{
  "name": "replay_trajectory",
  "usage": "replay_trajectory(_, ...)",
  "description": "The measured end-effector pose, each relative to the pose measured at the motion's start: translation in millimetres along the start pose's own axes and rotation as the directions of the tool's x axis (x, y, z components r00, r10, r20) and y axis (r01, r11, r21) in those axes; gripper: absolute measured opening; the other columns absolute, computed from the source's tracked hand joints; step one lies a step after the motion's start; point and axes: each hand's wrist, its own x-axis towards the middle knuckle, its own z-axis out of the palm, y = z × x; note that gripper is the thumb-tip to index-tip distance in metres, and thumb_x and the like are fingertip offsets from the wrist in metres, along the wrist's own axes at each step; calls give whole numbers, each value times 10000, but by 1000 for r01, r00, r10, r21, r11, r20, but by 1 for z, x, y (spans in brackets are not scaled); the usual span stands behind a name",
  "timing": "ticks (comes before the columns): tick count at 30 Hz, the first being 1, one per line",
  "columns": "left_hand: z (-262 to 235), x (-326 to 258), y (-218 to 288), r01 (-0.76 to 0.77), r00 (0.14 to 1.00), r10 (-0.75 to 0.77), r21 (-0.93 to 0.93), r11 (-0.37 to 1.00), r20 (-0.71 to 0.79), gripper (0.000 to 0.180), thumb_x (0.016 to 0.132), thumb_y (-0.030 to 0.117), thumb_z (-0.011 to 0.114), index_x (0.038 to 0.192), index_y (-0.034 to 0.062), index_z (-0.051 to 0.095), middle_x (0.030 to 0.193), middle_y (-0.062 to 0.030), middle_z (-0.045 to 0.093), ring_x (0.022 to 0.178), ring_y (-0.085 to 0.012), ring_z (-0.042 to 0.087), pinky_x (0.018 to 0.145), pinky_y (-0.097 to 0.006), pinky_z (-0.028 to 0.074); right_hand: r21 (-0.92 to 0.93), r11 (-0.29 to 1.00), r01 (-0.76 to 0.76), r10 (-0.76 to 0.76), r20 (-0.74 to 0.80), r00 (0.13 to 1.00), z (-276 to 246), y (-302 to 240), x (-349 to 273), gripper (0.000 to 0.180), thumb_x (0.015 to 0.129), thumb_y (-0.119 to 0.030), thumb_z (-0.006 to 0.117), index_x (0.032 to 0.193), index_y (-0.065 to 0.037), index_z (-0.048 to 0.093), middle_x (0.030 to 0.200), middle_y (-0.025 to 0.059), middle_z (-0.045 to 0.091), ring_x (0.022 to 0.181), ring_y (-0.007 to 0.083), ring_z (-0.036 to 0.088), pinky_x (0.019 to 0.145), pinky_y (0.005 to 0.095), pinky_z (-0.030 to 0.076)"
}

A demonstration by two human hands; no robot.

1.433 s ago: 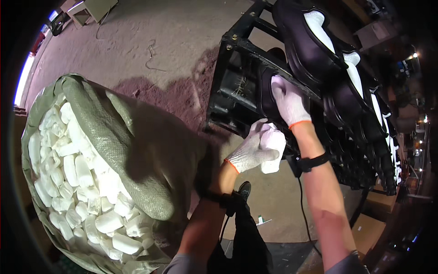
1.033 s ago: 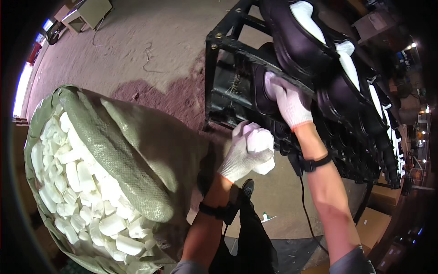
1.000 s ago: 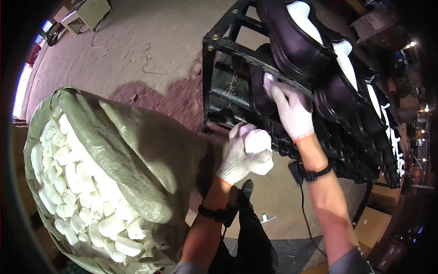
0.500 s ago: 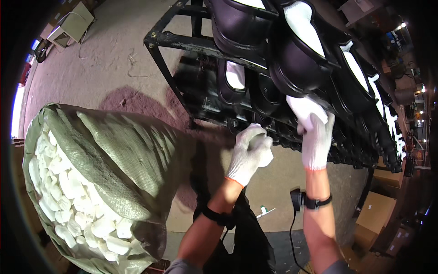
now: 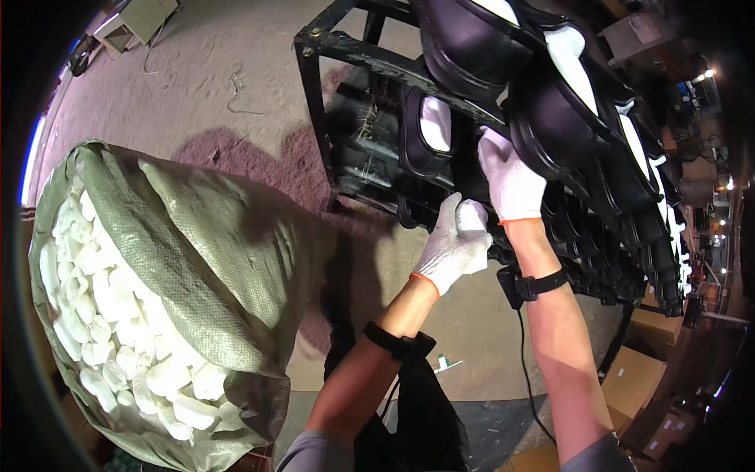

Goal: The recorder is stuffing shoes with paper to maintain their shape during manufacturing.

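My left hand [image 5: 452, 248], in a white knit glove with an orange cuff, is closed around white shoe stuffing [image 5: 472, 219] below the rack. In the same kind of glove, my right hand [image 5: 511, 177] reaches up to a black shoe on the lower tier. Its fingers are bent together and partly hidden in shadow, so what they hold cannot be made out. Just left of it sits a black shoe [image 5: 425, 149] with white stuffing [image 5: 436, 124] inside. Above my right hand, a larger-looking black shoe [image 5: 550, 126] also has white stuffing [image 5: 572, 63] in its opening.
A black metal rack [image 5: 346, 51] carries rows of black shoes that run off to the right. At the left stands a green woven sack [image 5: 212, 228] full of white stuffing pieces [image 5: 118, 307]. Cardboard boxes [image 5: 633, 381] lie at the lower right. A cable [image 5: 525, 362] hangs from my right wrist strap.
My right hand, which held white stuffing below the upper shoe, has moved up and left to the lower-tier shoe. My left hand has shifted slightly right and up, and the view has shifted.
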Motion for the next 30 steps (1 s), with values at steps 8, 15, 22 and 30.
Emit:
replay_trajectory(8, -9, 4, -35, 14, 997, -14, 0, 1000, -78, 958, 925, 60, 817, 1730, 76, 298, 1304, -130, 691, 1090, -240, 717, 902, -393, 635, 52, 995, 85, -88, 67, 994, 19, 11, -16, 238, 1044, -157, 750, 1226, -33, 839, 1128, 210, 831, 1095, 410, 783, 1016, 461, 607)
replay_trajectory(15, -17, -15, -31, -108, 989, 99, -83, 991, -107, 645, 941, 20, 839, 1529, 23, 574, 1284, -82, 723, 1047, -178, 750, 859, -357, 666, -14, 999, -44, 45, 114, 992, -2, 9, -15, 193, 1025, -214, 792, 1149, -88, 868, 1048, 187, 826, 956, 415, 791, 872, 471, 634)
replay_trajectory(22, 33, -48, -19, -382, 904, 412, 218, 898, -114, 607, 922, 168, 899, 1450, 31, 632, 1275, -122, 755, 1129, -213, 746, 942, -370, 641, 420, 860, -290, 196, 253, 947, -106, 11, -106, 583, 1028, -263, 803, 1520, -1, 632, 1482, 278, 662, 1342, 453, 675, 1121, 493, 557)
replay_trajectory(30, 121, -51, -20, -635, 770, 604, 350, 689, 208, 818, 958, 80, 796, 1695, 27, 445, 1566, -196, 630, 1426, -348, 631, 1189, -457, 517, 707, 132, -695, 524, 546, 654, -166, 72, -161, 779, 1041, -88, 743, 1736, -9, 399, 1652, 196, 572, 1528, 274, 553, 1255, 398, 459)
